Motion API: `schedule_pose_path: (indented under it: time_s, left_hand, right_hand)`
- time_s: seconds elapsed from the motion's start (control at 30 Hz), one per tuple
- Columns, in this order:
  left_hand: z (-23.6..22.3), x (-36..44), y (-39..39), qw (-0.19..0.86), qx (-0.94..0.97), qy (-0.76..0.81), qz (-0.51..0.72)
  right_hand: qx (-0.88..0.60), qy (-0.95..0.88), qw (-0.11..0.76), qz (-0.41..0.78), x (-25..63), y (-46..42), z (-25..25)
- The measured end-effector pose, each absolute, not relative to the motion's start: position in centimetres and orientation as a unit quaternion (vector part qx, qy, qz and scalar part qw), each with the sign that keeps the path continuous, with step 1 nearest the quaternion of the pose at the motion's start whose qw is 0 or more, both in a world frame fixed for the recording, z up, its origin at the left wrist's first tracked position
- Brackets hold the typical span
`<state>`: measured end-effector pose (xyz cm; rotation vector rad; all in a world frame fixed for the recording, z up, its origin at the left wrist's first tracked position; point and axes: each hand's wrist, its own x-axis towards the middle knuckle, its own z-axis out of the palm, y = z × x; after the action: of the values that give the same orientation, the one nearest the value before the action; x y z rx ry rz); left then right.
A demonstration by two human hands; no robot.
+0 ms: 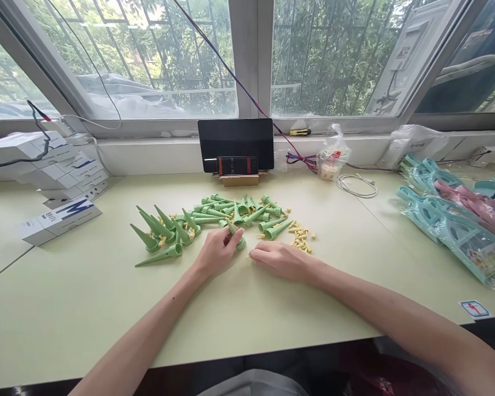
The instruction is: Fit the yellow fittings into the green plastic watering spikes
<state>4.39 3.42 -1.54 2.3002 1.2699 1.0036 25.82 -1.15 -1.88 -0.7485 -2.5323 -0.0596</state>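
My left hand [215, 250] is closed around a green plastic cone spike [241, 242], its wide collar toward the right. Close by on the right, my right hand [278, 259] pinches a small yellow peg [247, 257], of which only a thin end shows; the rest is hidden by the fingers. Beyond both hands lies a heap of green cone spikes [274, 228]. More green cones stand upright with yellow pieces at their bases, to the left [148, 242]. A pile of loose yellow pegs [300, 242] lies just beyond my right hand.
A phone [237, 165] leans against a black tablet [236, 137] on a cardboard stand [240, 180]. White boxes [61, 220] are stacked left. A coiled white cable [357, 187], a bagged cup [330, 165] and wrapped teal plastic items [445, 225] are on the right.
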Motion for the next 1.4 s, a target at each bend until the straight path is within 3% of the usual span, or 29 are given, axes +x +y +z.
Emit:
schedule_pose_path:
  time_s: [0.37, 0.93, 1.4]
  left_hand:
    - [-1.2, 4.7, 3.0, 0.208, 0.783, 0.456, 0.368]
    - [-1.1, 5.0, 2.4, 0.197, 0.795, 0.437, 0.372]
    - [-1.2, 5.1, 2.2, 0.2, 0.801, 0.421, 0.376]
  right_hand:
    - [-0.248, -0.898, 0.362, 0.036, 25.9, -0.8, -2.5]
    - [-0.247, -0.894, 0.369, 0.051, 26.0, -0.7, -2.9]
    - [-0.264, -0.889, 0.375, -0.004, 26.1, -0.5, -3.0]
